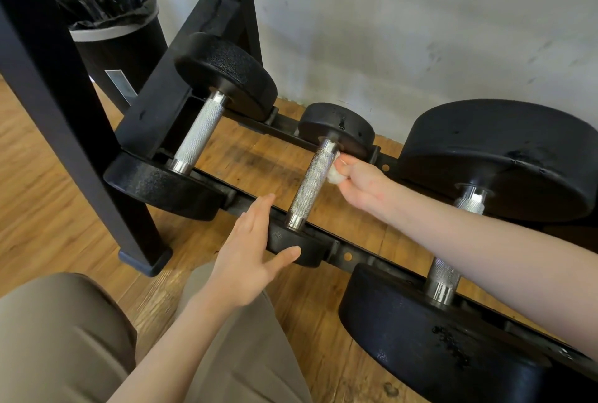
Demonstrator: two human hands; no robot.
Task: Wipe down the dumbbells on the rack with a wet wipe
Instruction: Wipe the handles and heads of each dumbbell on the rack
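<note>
Three black dumbbells with knurled steel handles lie across the low black rack [356, 250]. The small middle dumbbell [310, 182] sits between a medium one [197, 137] on the left and a large one [485, 163] on the right. My right hand [362, 185] pinches a crumpled white wet wipe [333, 172] against the right side of the middle handle, near its far head. My left hand [249, 257] rests with straight fingers and thumb on the near head of the middle dumbbell, steadying it.
A black bin [113, 33] with a black liner stands at the back left beside the rack's upright posts [64, 111]. The floor is wood planks and a pale wall runs behind the rack. My knees in tan trousers [64, 338] are at the bottom left.
</note>
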